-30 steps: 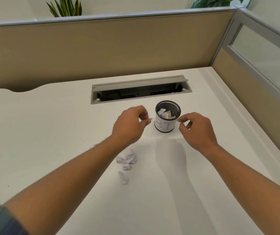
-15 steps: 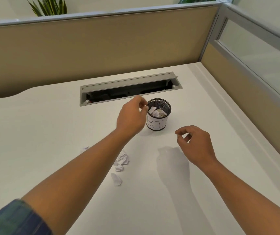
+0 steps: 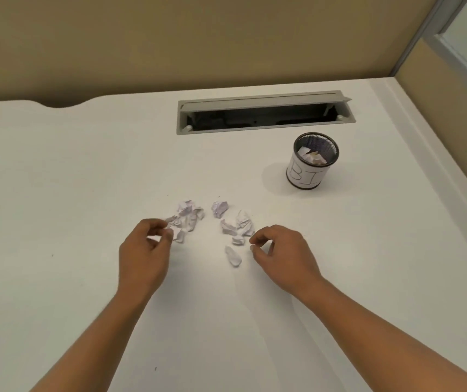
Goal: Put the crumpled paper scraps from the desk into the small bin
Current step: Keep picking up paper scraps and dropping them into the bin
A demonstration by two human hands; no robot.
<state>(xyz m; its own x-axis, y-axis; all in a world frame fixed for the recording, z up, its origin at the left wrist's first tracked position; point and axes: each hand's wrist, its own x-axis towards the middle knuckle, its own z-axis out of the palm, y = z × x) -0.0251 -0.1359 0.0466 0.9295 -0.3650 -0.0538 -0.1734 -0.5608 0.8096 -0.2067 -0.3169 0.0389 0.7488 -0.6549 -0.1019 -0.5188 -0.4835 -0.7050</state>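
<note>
Left hand [image 3: 141, 258] pinching a scrap [image 3: 176, 232], right hand [image 3: 280, 256] half-curled (empty), bin [image 3: 311, 162] beyond.

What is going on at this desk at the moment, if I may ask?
A person is clearing crumpled paper scraps off a white desk into a small bin, which already holds some. The left hand pinches at a scrap; the right hand hovers by others, fingers apart.
</note>
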